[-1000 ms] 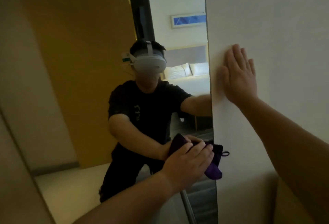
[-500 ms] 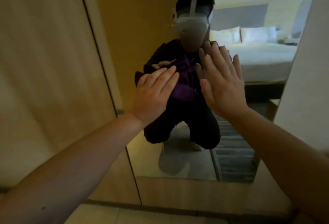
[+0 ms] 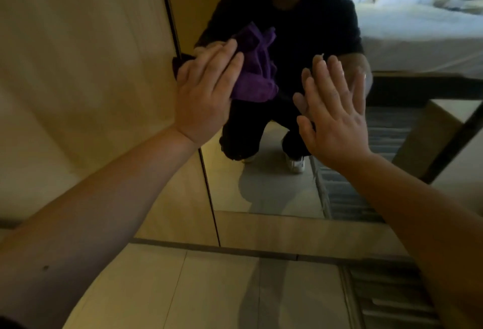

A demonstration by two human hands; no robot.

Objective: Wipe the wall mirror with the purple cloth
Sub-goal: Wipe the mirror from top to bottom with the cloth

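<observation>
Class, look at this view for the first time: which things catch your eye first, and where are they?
The purple cloth stands out, pressed against the wall mirror under the left hand, near the mirror's left edge. Beside it, the right hand lies flat and open on the glass. Behind both, the reflection shows a crouching person and a white bed at upper right.

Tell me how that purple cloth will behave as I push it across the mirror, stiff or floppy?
Probably floppy: the purple cloth bunches in soft folds under the left hand. Its fuzzy pile likely drags rather than slips on the mirror. It looks light, so loose edges may flap beyond the fingers.
</observation>
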